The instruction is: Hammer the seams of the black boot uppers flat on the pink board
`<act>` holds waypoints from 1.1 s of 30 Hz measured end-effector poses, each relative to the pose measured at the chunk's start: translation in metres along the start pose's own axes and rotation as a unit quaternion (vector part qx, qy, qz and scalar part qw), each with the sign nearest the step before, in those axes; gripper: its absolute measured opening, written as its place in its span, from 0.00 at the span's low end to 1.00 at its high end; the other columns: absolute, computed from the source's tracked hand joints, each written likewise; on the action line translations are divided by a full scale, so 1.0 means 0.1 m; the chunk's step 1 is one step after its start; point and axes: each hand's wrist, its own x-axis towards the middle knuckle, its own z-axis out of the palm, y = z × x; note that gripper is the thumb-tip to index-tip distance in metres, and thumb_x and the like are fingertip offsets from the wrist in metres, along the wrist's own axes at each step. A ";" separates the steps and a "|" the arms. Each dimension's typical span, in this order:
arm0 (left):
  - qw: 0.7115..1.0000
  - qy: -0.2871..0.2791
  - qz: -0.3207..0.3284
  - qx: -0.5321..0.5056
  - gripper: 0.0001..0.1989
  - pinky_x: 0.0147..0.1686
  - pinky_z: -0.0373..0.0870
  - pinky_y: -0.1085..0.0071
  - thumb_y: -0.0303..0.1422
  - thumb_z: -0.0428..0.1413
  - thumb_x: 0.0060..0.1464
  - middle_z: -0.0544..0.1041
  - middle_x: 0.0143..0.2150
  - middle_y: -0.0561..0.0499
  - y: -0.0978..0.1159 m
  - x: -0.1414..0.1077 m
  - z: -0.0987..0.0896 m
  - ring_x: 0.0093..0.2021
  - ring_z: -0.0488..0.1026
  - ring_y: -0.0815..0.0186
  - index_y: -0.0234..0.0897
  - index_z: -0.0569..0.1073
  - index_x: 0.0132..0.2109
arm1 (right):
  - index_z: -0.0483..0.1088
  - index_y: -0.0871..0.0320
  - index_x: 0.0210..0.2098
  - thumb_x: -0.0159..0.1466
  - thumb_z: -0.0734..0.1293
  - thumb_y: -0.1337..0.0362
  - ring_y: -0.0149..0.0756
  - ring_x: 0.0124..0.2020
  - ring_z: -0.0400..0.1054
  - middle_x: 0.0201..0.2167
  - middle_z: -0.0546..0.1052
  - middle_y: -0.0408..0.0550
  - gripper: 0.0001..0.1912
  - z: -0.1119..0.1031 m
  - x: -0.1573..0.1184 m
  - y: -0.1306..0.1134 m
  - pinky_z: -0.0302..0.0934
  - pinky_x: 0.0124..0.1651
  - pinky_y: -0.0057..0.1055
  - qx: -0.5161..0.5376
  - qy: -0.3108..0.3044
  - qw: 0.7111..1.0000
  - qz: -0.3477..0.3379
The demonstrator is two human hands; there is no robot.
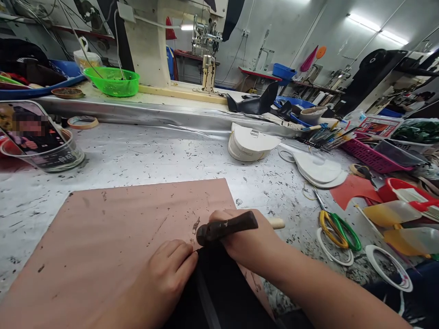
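Standing at the left end of the table [137, 151], a clear tub [70, 160] has a phone [32, 142] leaning in it, its screen lit. Just to its right lies a roll of tape [84, 126], with a bright green basket [113, 87] on the ledge beyond. A pinkish board [120, 219], scuffed and nicked, covers the near middle of the table. On it the left hand [168, 274] rests with fingers curled in at the top left edge of a black piece [222, 288], though whether it pinches or merely presses the edge I cannot tell. The black piece runs down the board toward the person, a paler strip along its length. Over its top end sits the dark head of a hammer [228, 227] (the pale handle end pokes out past the wrist), the right hand [245, 242] closed firmly round the handle. Farther right come a stack of white curved pieces [252, 142], scissors [327, 211] with yellow and green handles, a white ring-shaped roll [405, 282] and a yellowish bottle [393, 213].
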 end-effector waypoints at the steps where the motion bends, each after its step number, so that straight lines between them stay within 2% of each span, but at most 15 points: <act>1: 1.000 0.000 -0.003 0.000 0.10 0.34 0.68 0.69 0.23 0.44 0.61 0.71 0.35 0.49 0.00 0.00 0.00 0.36 0.68 0.65 0.35 0.69 0.39 | 0.68 0.55 0.32 0.59 0.59 0.71 0.33 0.28 0.67 0.27 0.75 0.43 0.08 0.00 0.00 -0.01 0.45 0.25 0.28 0.003 0.005 1.000 -0.014; 5: 1.000 0.003 -0.014 -0.010 0.10 0.32 0.68 0.70 0.23 0.44 0.61 0.71 0.34 0.49 0.03 0.03 -0.01 0.34 0.68 0.67 0.35 0.70 0.38 | 0.67 0.56 0.30 0.59 0.60 0.71 0.34 0.25 0.67 0.25 0.74 0.43 0.06 -0.03 -0.01 -0.07 0.44 0.24 0.28 -0.034 -0.008 0.999 -0.039; 8: 0.999 -0.001 -0.032 -0.031 0.11 0.30 0.67 0.71 0.24 0.43 0.60 0.70 0.31 0.51 0.01 0.04 -0.02 0.31 0.67 0.68 0.36 0.69 0.35 | 0.66 0.55 0.30 0.60 0.59 0.69 0.35 0.26 0.68 0.26 0.75 0.43 0.06 -0.03 0.01 -0.11 0.47 0.24 0.28 -0.036 -0.001 0.998 -0.059; 12: 0.983 -0.043 -0.165 -0.063 0.07 0.31 0.67 0.70 0.29 0.47 0.58 0.71 0.31 0.52 -0.04 0.03 -0.08 0.32 0.68 0.65 0.39 0.69 0.33 | 0.67 0.56 0.30 0.60 0.59 0.70 0.35 0.26 0.69 0.25 0.75 0.44 0.06 0.02 0.04 -0.11 0.48 0.24 0.28 -0.037 -0.021 0.996 -0.074; 14: 0.972 -0.075 -0.203 -0.093 0.07 0.30 0.68 0.72 0.28 0.48 0.56 0.71 0.31 0.53 -0.03 0.01 -0.10 0.32 0.69 0.66 0.40 0.69 0.33 | 0.67 0.56 0.31 0.59 0.59 0.70 0.35 0.26 0.68 0.26 0.75 0.44 0.06 0.03 0.05 -0.11 0.48 0.24 0.28 -0.042 -0.011 0.996 -0.076; 16: 0.973 -0.077 -0.194 -0.098 0.10 0.28 0.67 0.74 0.25 0.46 0.56 0.71 0.30 0.54 0.01 -0.02 -0.11 0.30 0.69 0.68 0.40 0.70 0.33 | 0.67 0.56 0.31 0.60 0.59 0.71 0.35 0.25 0.67 0.26 0.75 0.44 0.07 0.01 0.04 -0.10 0.48 0.25 0.29 -0.043 -0.017 0.996 -0.076; 18: 0.985 -0.051 -0.156 -0.056 0.12 0.28 0.66 0.74 0.22 0.44 0.57 0.70 0.30 0.53 0.06 -0.05 -0.10 0.29 0.68 0.68 0.39 0.70 0.34 | 0.67 0.56 0.31 0.60 0.59 0.71 0.34 0.25 0.67 0.26 0.75 0.43 0.07 -0.02 0.01 -0.10 0.46 0.25 0.29 -0.038 -0.020 0.997 -0.067; 22: 0.996 -0.012 -0.080 0.036 0.13 0.29 0.66 0.70 0.19 0.43 0.56 0.70 0.32 0.49 0.13 -0.10 -0.07 0.30 0.68 0.65 0.37 0.68 0.34 | 0.66 0.55 0.33 0.61 0.59 0.71 0.32 0.28 0.67 0.29 0.75 0.42 0.07 -0.05 -0.02 -0.11 0.45 0.25 0.28 0.001 0.018 0.999 -0.046; 24: 0.996 -0.010 -0.071 0.044 0.12 0.29 0.66 0.69 0.19 0.43 0.56 0.70 0.33 0.49 0.14 -0.11 -0.06 0.31 0.68 0.64 0.36 0.68 0.35 | 0.66 0.56 0.32 0.60 0.59 0.71 0.32 0.27 0.67 0.27 0.74 0.42 0.06 -0.04 -0.01 -0.12 0.44 0.24 0.29 -0.007 -0.003 0.998 -0.057; 26: 0.997 -0.015 -0.076 0.030 0.12 0.29 0.66 0.69 0.19 0.43 0.57 0.70 0.33 0.48 0.13 -0.12 -0.06 0.31 0.68 0.64 0.36 0.68 0.35 | 0.66 0.56 0.30 0.59 0.60 0.71 0.33 0.25 0.67 0.25 0.74 0.42 0.06 -0.02 0.00 -0.12 0.42 0.23 0.30 -0.030 -0.013 0.997 -0.063; 29: 0.995 -0.032 -0.100 -0.003 0.12 0.30 0.66 0.69 0.21 0.42 0.58 0.70 0.33 0.49 0.09 -0.11 -0.08 0.31 0.68 0.65 0.37 0.68 0.36 | 0.66 0.56 0.31 0.60 0.59 0.70 0.33 0.26 0.67 0.26 0.74 0.42 0.06 0.00 0.01 -0.14 0.42 0.23 0.30 -0.025 0.017 0.998 -0.062; 33: 0.976 -0.074 -0.192 -0.066 0.09 0.30 0.68 0.71 0.25 0.46 0.57 0.71 0.31 0.52 0.01 -0.10 -0.16 0.31 0.69 0.66 0.38 0.69 0.34 | 0.68 0.57 0.29 0.56 0.60 0.73 0.33 0.25 0.67 0.25 0.74 0.43 0.07 0.03 0.04 -0.16 0.41 0.22 0.29 -0.031 -0.015 0.997 -0.062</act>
